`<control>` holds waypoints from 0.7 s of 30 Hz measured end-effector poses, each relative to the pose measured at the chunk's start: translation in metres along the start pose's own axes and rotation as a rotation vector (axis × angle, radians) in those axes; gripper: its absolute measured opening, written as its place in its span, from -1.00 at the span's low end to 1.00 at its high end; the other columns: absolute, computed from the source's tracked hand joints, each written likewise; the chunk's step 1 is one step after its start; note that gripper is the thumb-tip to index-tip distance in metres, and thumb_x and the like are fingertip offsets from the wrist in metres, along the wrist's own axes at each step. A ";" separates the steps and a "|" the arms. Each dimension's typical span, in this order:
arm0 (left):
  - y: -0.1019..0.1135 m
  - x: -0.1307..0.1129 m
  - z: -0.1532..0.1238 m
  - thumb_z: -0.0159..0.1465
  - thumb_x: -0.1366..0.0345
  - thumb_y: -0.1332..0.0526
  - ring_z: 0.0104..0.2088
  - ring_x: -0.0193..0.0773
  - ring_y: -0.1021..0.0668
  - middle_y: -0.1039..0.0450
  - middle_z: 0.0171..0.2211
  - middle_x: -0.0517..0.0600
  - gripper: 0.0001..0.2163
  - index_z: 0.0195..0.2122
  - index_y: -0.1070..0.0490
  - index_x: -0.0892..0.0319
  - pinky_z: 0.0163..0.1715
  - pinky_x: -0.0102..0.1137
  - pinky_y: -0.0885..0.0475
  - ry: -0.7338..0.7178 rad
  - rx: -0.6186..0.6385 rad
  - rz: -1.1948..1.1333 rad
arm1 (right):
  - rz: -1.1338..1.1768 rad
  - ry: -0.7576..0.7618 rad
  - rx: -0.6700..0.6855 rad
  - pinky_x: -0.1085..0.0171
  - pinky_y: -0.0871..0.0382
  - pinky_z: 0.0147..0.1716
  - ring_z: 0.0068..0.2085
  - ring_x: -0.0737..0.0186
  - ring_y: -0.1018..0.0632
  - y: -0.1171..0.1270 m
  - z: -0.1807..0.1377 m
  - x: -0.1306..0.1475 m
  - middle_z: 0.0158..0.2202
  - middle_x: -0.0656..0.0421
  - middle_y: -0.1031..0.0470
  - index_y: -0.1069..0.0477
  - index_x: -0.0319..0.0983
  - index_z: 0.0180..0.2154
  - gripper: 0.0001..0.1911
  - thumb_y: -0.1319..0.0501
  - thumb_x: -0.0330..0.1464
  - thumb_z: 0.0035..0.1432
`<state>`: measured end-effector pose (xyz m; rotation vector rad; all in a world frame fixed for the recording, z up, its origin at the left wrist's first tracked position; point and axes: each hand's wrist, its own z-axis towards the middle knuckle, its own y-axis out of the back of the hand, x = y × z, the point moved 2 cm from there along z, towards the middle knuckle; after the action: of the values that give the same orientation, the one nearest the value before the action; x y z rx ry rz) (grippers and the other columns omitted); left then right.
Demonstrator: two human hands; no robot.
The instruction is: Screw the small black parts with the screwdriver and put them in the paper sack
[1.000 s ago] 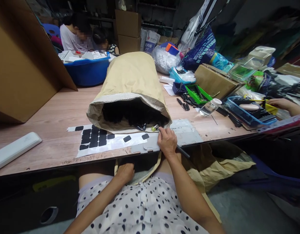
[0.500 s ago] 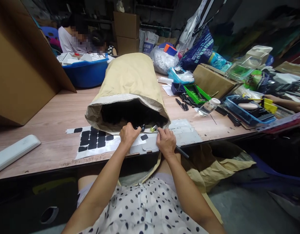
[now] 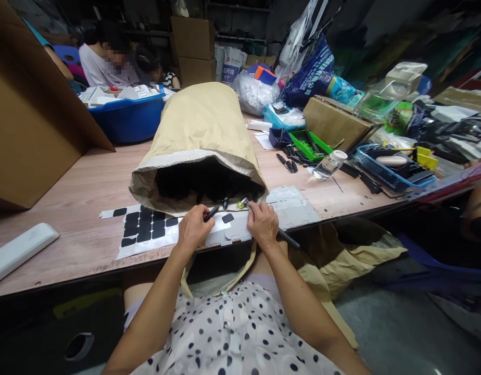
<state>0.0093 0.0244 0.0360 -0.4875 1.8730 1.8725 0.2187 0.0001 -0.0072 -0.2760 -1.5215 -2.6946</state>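
Note:
My left hand (image 3: pixel 193 226) is closed around a small black pen-shaped piece (image 3: pixel 211 213), held just in front of the sack's mouth. In my right hand (image 3: pixel 263 224) is a dark-handled tool (image 3: pixel 289 238), its shiny metal and yellow-green head (image 3: pixel 242 203) resting by the sack's lower lip. Another small black piece (image 3: pixel 225 203) lies on that lip between my hands. The tan sack (image 3: pixel 209 117) lies on its side, opening towards me, with dark contents inside. Beneath my hands is a white sheet with black rounded-square stickers (image 3: pixel 144 226), and one sticker (image 3: pixel 228 219) sits apart.
A grey board (image 3: pixel 295 208) lies along the table edge. To the right are a clear bottle (image 3: pixel 330 165), a green tray (image 3: pixel 308 145) and a blue basket (image 3: pixel 396 169). At left are a white bar (image 3: pixel 22 252), a blue tub (image 3: pixel 127 122) and a cardboard box (image 3: pixel 37 120). Other people sit behind.
My left hand has drawn back from the sack's mouth, left and towards me, with the black piece now showing in its fingers. My right hand has barely moved. The view has shifted slightly.

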 end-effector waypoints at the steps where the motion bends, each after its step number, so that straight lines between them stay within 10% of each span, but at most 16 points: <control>1: -0.004 0.001 -0.004 0.14 0.32 -0.24 -0.29 -0.18 -0.54 -0.52 -0.30 -0.06 -0.90 -0.30 -0.47 0.06 -0.31 -0.36 -0.38 -0.075 0.031 -0.028 | -0.001 -0.001 0.001 0.18 -0.18 -0.30 -0.24 0.06 -0.37 0.000 0.001 0.000 -0.28 0.04 -0.47 -0.55 -0.15 -0.05 -0.70 -0.13 -0.42 0.26; 8: -0.030 0.013 -0.009 0.20 0.28 -0.27 -0.32 -0.22 -0.49 -0.46 -0.36 -0.06 -0.90 -0.27 -0.54 0.08 -0.28 -0.36 -0.40 -0.306 -0.027 -0.146 | 0.101 0.001 0.040 0.21 -0.29 -0.29 -0.25 0.09 -0.44 0.006 0.003 -0.008 -0.29 0.05 -0.50 -0.56 -0.18 -0.04 -0.68 -0.10 -0.44 0.27; 21: -0.032 0.012 -0.007 0.19 0.31 -0.30 -0.28 -0.20 -0.50 -0.46 -0.38 -0.07 -0.92 -0.29 -0.57 0.06 -0.26 -0.34 -0.38 -0.282 -0.004 -0.175 | 0.630 0.086 0.015 0.26 -0.49 -0.15 -0.18 0.18 -0.59 0.044 -0.024 0.026 -0.22 0.09 -0.59 -0.52 -0.16 0.02 -0.66 -0.04 -0.37 0.36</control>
<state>0.0159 0.0180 0.0020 -0.3550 1.5906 1.7294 0.1948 -0.0419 0.0228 -0.5267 -1.1731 -2.1658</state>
